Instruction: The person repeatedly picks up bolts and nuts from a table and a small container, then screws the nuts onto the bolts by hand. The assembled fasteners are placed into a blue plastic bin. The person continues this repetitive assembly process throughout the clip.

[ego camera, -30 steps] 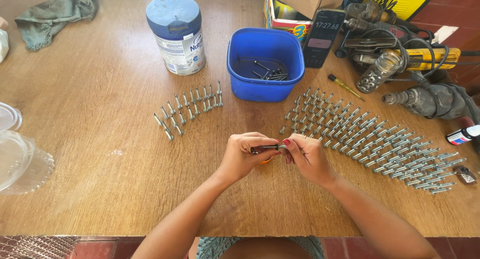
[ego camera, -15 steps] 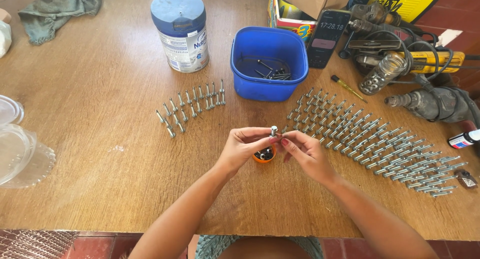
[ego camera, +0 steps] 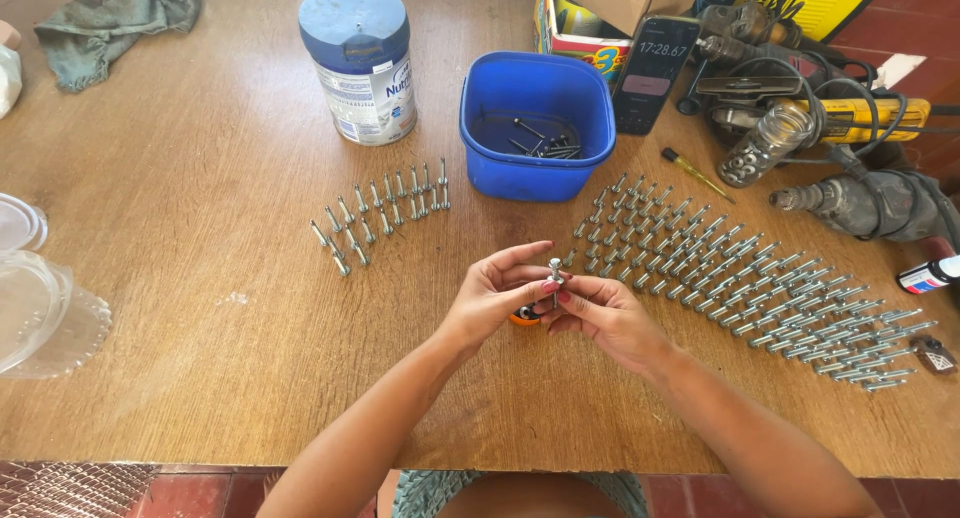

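Head view, looking down on a wooden counter [ego camera: 200, 308]. Lower centre of the frame: left hand [ego camera: 490, 300] and right hand [ego camera: 605, 323], close together, touching at the fingertips. Between them a bolt [ego camera: 555, 275], upright, head up, pinched by the left thumb and fingers from the left and by the right fingers [ego camera: 560, 296] from the right. Left index finger stretched out above the bolt, not touching it as far as can be told. Just under the hands, a small orange thing [ego camera: 522, 318] on the counter, mostly hidden; kind not clear.

Right of the hands, a wide field of bolts [ego camera: 760, 288] in slanting rows, reaching toward the right edge of the frame. Upper left of the hands, a smaller group of bolts [ego camera: 385, 213] in two short rows. Above the hands, a blue tub [ego camera: 537, 128] with a few dark screws [ego camera: 545, 143] at its bottom. Left of the tub, a round tin [ego camera: 360, 63] with a blue lid. Right of the tub, a phone [ego camera: 655, 73] leaning upright, then a yellow-handled screwdriver [ego camera: 697, 173] and a heap of power drills [ego camera: 830, 128] with cables in the upper right. Upper left corner: a grey rag [ego camera: 115, 23]. Left edge: clear plastic lids [ego camera: 35, 298].
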